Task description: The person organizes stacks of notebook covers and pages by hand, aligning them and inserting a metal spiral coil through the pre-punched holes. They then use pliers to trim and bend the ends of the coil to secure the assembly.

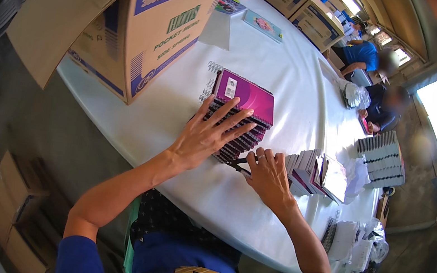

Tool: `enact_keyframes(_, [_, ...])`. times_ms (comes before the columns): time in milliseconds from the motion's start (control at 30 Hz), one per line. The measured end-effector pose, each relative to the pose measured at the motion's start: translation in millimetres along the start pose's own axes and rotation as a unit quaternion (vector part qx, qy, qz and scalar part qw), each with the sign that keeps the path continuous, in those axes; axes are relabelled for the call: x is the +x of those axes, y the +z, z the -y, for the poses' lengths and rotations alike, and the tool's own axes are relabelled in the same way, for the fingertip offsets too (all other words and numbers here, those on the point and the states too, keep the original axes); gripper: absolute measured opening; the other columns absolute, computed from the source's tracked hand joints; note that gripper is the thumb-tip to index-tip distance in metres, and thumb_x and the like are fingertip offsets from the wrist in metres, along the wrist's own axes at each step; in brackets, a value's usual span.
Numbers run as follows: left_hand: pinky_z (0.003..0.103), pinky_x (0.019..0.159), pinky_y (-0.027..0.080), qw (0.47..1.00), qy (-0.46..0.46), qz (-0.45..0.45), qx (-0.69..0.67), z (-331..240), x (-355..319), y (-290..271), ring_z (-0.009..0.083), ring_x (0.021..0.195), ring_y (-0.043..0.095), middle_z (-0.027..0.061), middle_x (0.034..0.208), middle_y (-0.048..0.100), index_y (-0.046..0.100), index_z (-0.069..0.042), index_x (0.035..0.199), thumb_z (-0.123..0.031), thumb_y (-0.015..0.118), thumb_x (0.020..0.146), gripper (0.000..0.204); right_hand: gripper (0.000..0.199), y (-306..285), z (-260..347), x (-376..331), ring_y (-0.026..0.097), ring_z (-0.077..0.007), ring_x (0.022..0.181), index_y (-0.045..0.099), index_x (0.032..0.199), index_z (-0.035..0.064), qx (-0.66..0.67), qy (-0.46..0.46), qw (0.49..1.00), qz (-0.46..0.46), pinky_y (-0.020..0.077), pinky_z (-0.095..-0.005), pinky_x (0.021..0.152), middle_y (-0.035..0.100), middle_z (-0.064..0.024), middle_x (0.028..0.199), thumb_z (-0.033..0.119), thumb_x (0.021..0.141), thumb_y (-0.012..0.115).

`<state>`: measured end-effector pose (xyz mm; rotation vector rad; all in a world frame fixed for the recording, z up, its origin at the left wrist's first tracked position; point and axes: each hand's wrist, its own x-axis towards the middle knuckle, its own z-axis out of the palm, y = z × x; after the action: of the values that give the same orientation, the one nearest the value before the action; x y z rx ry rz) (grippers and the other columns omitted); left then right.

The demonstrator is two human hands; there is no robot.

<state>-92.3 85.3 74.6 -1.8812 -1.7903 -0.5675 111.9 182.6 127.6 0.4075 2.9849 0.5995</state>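
Observation:
A tall stack of spiral notebooks (pixel 247 97) with purple covers stands on the white-covered table, wire bindings toward the left. My left hand (pixel 208 134) lies with fingers spread against the near side of the stack, steadying contact along its edges. At the stack's lower near corner, my right hand (pixel 268 173) has its fingers curled round a slim dark tool (pixel 238 164); its exact kind is hard to make out. Just right of that hand, more notebooks (pixel 312 172) stand on edge in a leaning row with pale pages showing.
A big open cardboard box (pixel 160 32) stands at the left, coloured books on top. Thin books (pixel 263 25) lie behind. Another notebook stack (pixel 382 158) and plastic-wrapped bundles (pixel 352 241) sit at the right. Two people work across the table; closed boxes (pixel 317 24) stand far back.

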Motion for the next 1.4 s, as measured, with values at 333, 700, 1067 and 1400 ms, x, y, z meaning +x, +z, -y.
enact_keyframes(333, [0.064,0.113,0.025,0.999,-0.003,0.039,-0.013,-2.4,1.4,-10.7,0.0347,0.148,0.018,0.0019,0.16,0.024,0.03,-0.03,0.154,-0.037,0.087,0.058,0.112,0.04,36.6,-52.0,-10.9,0.051,-0.0287,0.113,0.061,0.109,0.0029,0.062,0.222,0.972,0.039,0.0366,-0.0472,0.091,0.058,-0.0137,0.115,0.028,0.08,0.075])
enact_keyframes(700, [0.057,0.117,0.013,0.812,-0.347,-0.162,-0.44,-43.2,-36.2,-12.2,0.0389,0.149,0.01,0.0193,0.162,0.011,0.014,-0.014,0.158,-0.049,0.068,0.088,0.095,0.075,115.4,-93.9,161.8,0.065,-0.0178,0.095,0.064,0.113,0.0003,0.878,0.201,0.429,0.065,0.0563,-0.0355,0.081,0.068,-0.0102,0.108,0.069,0.095,0.039])
enact_keyframes(1067, [0.045,0.099,0.039,0.468,-0.51,0.135,-0.709,54.1,-16.4,-12.3,0.018,0.115,0.053,0.0069,0.132,0.056,0.035,-0.01,0.15,-0.066,0.039,0.097,0.078,0.047,65.7,33.2,55.3,0.053,-0.0165,0.12,0.053,0.134,0.0085,0.93,0.228,0.29,-0.004,0.04,-0.0354,0.106,0.06,-0.0066,0.129,0.043,0.103,0.047])
enact_keyframes(1400, [0.033,0.092,0.054,0.456,-0.344,0.455,-0.683,84.4,49.1,4.9,0.0175,0.104,0.065,0.0134,0.114,0.068,0.06,0.005,0.121,-0.054,0.041,0.101,0.064,0.049,30.3,162.8,4.4,0.042,-0.0211,0.127,0.03,0.145,0.0028,0.751,0.326,0.488,-0.303,0.0317,-0.0336,0.11,0.044,-0.015,0.137,0.036,0.108,0.032])
